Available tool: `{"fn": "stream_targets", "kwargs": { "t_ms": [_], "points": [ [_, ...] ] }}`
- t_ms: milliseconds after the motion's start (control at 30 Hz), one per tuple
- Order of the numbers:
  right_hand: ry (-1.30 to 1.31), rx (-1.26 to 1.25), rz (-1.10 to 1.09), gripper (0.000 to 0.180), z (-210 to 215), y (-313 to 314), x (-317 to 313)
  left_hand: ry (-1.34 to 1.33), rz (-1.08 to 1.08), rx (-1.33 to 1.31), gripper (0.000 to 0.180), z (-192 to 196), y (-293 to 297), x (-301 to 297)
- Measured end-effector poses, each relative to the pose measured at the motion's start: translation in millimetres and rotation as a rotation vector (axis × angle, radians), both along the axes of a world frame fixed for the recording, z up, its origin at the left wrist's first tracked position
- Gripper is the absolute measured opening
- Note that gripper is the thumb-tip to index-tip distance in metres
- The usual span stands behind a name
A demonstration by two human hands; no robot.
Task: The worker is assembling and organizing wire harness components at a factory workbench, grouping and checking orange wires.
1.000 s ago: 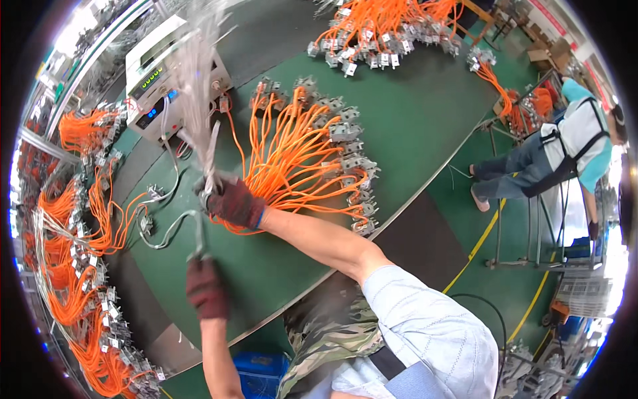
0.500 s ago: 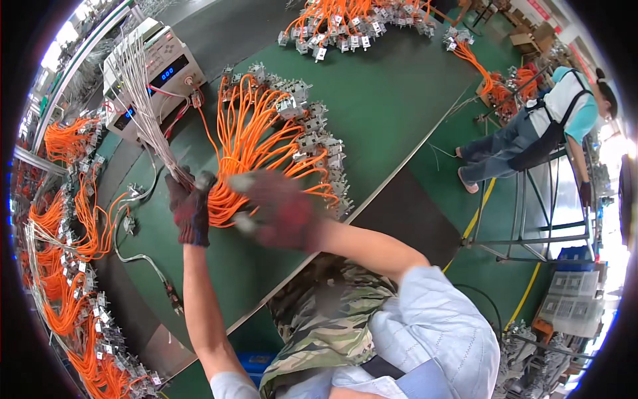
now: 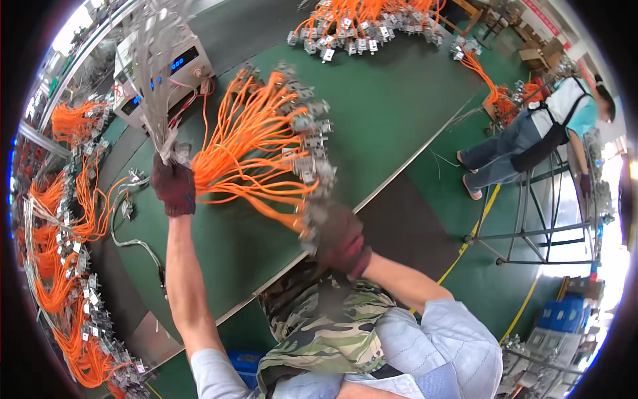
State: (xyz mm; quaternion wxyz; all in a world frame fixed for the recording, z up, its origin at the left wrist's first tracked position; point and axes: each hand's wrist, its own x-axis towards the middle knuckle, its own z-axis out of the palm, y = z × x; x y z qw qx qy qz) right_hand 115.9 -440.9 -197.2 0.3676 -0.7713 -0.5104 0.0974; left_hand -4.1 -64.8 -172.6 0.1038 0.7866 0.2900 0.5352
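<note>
On the green tabletop (image 3: 399, 113), left of centre, the person holds one orange wire harness (image 3: 252, 153) by both ends. Left hand (image 3: 174, 186), in a dark red glove, is clamped around the gathered root of the bundle, where a sheaf of thin grey leads (image 3: 154, 73) stands up from the fist. Right hand (image 3: 340, 238), same kind of glove, is closed near the metal connector blocks (image 3: 312, 143) at the fanned end; motion blur there, so the exact grip cannot be told. Hands are well apart, likely to keep the orange wires spread so they don't tangle.

Just beyond the left hand sits a white test box (image 3: 166, 70) with blue displays, near the far-left edge. More orange harnesses lie along the left rim (image 3: 60, 266) and in a pile at the far edge (image 3: 359, 23). Bare green surface to the right of the held bundle gives room to lay it down. The near tabletop edge runs diagonally right by the right hand, close to the person's camouflage apron (image 3: 319, 326), so there is little margin on that side.

On the floor at far right, another person (image 3: 531, 133) stands beside a metal frame rack (image 3: 538, 219), well clear.
</note>
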Motion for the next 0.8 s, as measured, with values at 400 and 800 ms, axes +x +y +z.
{"fn": "stream_targets", "kwargs": {
  "t_ms": [400,800],
  "points": [
    [-0.146,0.243,0.141,0.069,38.7,-9.6,-6.2,0.302,0.255,-0.349,0.076,19.5,-12.5,-20.8],
    [-0.187,0.279,0.128,0.059,12.0,26.8,-15.4,0.534,-0.277,-0.096,0.081,20.0,-208.9,-55.9]
  ]
}}
